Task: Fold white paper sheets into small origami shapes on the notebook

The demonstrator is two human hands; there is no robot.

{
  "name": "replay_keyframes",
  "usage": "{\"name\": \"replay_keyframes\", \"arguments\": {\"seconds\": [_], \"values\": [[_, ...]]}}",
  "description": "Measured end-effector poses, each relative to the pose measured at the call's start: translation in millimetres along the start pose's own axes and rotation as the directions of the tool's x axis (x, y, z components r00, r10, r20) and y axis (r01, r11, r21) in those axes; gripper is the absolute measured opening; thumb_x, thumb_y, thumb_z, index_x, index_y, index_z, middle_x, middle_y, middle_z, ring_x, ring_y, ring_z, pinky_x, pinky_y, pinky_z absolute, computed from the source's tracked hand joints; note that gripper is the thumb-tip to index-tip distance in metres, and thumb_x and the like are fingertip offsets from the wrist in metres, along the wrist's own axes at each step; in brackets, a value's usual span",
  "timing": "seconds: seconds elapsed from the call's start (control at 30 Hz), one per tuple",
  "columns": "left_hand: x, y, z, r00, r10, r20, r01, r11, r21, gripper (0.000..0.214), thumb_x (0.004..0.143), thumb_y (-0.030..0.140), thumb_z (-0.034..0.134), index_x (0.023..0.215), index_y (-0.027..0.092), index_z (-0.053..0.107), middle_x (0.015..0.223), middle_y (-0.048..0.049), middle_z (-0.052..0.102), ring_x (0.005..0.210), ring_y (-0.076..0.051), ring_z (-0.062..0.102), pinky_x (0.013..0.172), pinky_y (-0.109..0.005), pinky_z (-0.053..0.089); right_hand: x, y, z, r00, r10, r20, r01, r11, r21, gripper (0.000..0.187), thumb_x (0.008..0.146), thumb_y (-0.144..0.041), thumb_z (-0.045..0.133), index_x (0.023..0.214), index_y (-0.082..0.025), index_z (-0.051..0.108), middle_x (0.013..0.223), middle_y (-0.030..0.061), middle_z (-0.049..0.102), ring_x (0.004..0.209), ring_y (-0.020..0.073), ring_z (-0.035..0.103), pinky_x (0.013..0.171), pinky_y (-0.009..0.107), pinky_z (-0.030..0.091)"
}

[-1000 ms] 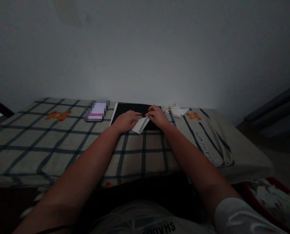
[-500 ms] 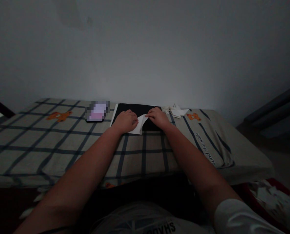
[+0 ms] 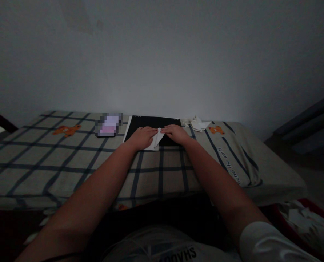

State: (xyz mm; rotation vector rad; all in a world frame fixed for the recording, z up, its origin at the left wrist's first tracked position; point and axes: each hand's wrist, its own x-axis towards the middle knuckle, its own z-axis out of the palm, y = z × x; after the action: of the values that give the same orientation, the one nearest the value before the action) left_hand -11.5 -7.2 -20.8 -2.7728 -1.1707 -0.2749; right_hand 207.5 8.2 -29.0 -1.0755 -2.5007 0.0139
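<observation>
A small white sheet of paper (image 3: 158, 140), partly folded over, lies on a black pad (image 3: 156, 121) with a white left edge. My left hand (image 3: 143, 137) covers the paper's left part, its fingers closed on it near the upper end of the fold. My right hand (image 3: 176, 133) meets it from the right, fingertips pinching and pressing the folded flap. The fingertips of both hands are close together at the paper's top. Much of the sheet's left side is hidden under my left hand.
Right of the pad lies a cluster of folded white paper pieces (image 3: 198, 124). A phone with a blurred screen (image 3: 108, 125) rests to the left. A checked cloth (image 3: 96, 165) covers the table against the wall. A red container of papers (image 3: 305, 222) stands below right.
My right hand has brought the paper's raised flap leftward and down, so the fold is narrower. My left fingers have stretched toward the right fingertips.
</observation>
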Motion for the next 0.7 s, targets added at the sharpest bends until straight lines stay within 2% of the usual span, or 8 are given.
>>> {"name": "replay_keyframes", "arguments": {"seconds": [0.1, 0.2, 0.5, 0.7], "values": [[-1.4, -0.2, -4.7, 1.0, -0.022, -0.015, 0.022, 1.0, -0.004, 0.042, 0.086, 0.022, 0.034, 0.123, 0.023, 0.054, 0.129, -0.0032, 0.053, 0.116, -0.021, 0.045, 0.094, -0.037, 0.037, 0.7, -3.0, -0.8, 1.0, -0.003, 0.017, 0.003, 1.0, 0.005, 0.029, 0.085, -0.017, 0.05, 0.108, -0.026, 0.066, 0.115, 0.0017, 0.064, 0.11, 0.018, 0.056, 0.095, 0.036, 0.042], [-2.4, -1.5, -5.3, 0.999, -0.032, -0.04, 0.032, 0.999, -0.007, 0.041, 0.088, 0.025, 0.032, 0.121, 0.023, 0.055, 0.126, -0.0046, 0.055, 0.115, -0.022, 0.046, 0.092, -0.037, 0.038, 1.1, -4.4, 0.9, 1.0, -0.003, 0.01, 0.003, 1.0, 0.029, 0.03, 0.085, -0.015, 0.05, 0.108, -0.027, 0.066, 0.116, 0.0013, 0.064, 0.112, 0.0176, 0.056, 0.096, 0.036, 0.042], [-2.2, -5.0, 4.1, 0.999, 0.0, -0.033, 0.0, 1.0, 0.012, 0.046, 0.09, 0.023, 0.028, 0.134, 0.025, 0.042, 0.138, -0.0019, 0.045, 0.121, -0.022, 0.04, 0.091, -0.039, 0.037, 1.5, -0.3, 5.0, 0.999, -0.032, 0.008, 0.031, 0.997, 0.071, 0.03, 0.085, -0.014, 0.05, 0.108, -0.027, 0.066, 0.118, 0.0005, 0.062, 0.115, 0.0172, 0.054, 0.1, 0.036, 0.04], [-2.0, -2.1, 3.0, 0.999, -0.042, 0.01, 0.042, 0.999, -0.033, 0.055, 0.089, 0.019, 0.029, 0.143, 0.022, 0.024, 0.138, -0.0064, 0.044, 0.124, -0.021, 0.038, 0.094, -0.038, 0.034, 1.1, -1.5, 4.3, 1.0, -0.009, 0.01, 0.009, 0.997, 0.073, 0.031, 0.085, -0.014, 0.05, 0.108, -0.027, 0.066, 0.117, 0.0018, 0.063, 0.114, 0.017, 0.056, 0.099, 0.036, 0.041]]}}
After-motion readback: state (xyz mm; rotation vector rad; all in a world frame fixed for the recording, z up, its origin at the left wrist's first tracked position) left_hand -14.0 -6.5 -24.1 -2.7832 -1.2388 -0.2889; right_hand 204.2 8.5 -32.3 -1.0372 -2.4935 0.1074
